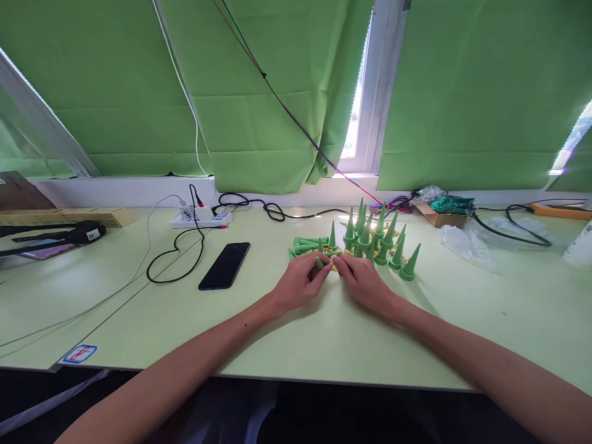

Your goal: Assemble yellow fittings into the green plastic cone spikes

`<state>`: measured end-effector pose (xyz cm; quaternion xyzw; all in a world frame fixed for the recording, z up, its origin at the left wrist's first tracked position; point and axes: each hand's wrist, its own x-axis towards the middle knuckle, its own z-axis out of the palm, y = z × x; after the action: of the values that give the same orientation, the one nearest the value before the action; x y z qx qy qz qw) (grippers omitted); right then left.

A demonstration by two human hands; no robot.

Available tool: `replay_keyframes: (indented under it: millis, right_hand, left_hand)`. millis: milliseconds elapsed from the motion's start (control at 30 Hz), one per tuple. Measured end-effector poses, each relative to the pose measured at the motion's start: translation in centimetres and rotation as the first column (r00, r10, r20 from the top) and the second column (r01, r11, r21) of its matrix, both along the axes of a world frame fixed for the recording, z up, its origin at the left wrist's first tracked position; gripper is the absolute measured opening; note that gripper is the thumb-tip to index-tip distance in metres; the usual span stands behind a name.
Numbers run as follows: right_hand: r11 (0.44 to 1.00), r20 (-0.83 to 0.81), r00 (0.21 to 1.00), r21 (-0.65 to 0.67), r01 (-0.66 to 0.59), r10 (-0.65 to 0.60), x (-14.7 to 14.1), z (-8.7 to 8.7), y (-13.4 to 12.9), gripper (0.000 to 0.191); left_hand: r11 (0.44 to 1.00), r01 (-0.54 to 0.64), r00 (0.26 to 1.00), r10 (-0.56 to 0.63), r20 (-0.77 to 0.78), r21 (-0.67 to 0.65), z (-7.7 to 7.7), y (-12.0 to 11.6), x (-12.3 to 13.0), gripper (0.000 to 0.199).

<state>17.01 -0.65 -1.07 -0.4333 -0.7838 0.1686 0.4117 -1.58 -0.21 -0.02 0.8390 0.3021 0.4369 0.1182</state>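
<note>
My left hand [301, 279] is closed on a small green piece [319, 263], its tip showing between thumb and fingers. Close beside it, my right hand [363, 279] has thumb and fingers pinched together; what they hold is too small to make out. Just beyond both hands, several green cones [380, 237] stand upright on round bases, pointed ends up. More green cones [311, 244] lie on their sides to the left of these. Small yellowish pieces [331, 251] are scattered among the cones, partly hidden by my fingers.
A black phone [225, 266] lies left of my hands on the pale green table [287, 345]. Behind it are a white power strip [201, 217] and looped black cables. Toward the right sit a small cardboard box [439, 216] and clear plastic bags [466, 246].
</note>
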Motion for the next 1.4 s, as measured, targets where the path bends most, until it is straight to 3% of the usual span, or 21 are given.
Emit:
replay_keyframes:
  millis: [433, 933, 1100, 1233, 1400]
  right_hand:
    - [1.0, -0.055, 0.998, -0.009, -0.009, 0.009, -0.02, -0.01, -0.35, 0.03]
    - [0.999, -0.023, 0.999, -0.027, -0.041, 0.04, -0.03, -0.22, -0.04, 0.045]
    - [1.0, -0.046, 0.999, -0.008, 0.001, -0.002, -0.2, 0.25, -0.48, 0.035]
    - [0.997, -0.068, 0.995, -0.009, -0.071, 0.071, -0.18, 0.32, -0.6, 0.019]
    - [0.996, -0.056, 0.995, 0.01, -0.084, 0.085, -0.02, -0.04, -0.32, 0.023]
  left_hand:
    - [0.958, -0.073, 0.996, 0.084, 0.028, -0.278, 0.21, 0.15, 0.06, 0.03]
    - [0.976, -0.053, 0.999, 0.054, 0.001, -0.211, -0.01, -0.03, 0.09, 0.032]
    - [0.968, -0.098, 0.99, 0.118, 0.072, -0.233, 0.08, 0.15, 0.16, 0.03]
    - [0.963, -0.116, 0.984, 0.145, 0.103, -0.245, 0.2, 0.17, 0.17, 0.028]
    - [0.972, -0.106, 0.99, 0.124, 0.071, -0.212, -0.05, 0.19, 0.09, 0.034]
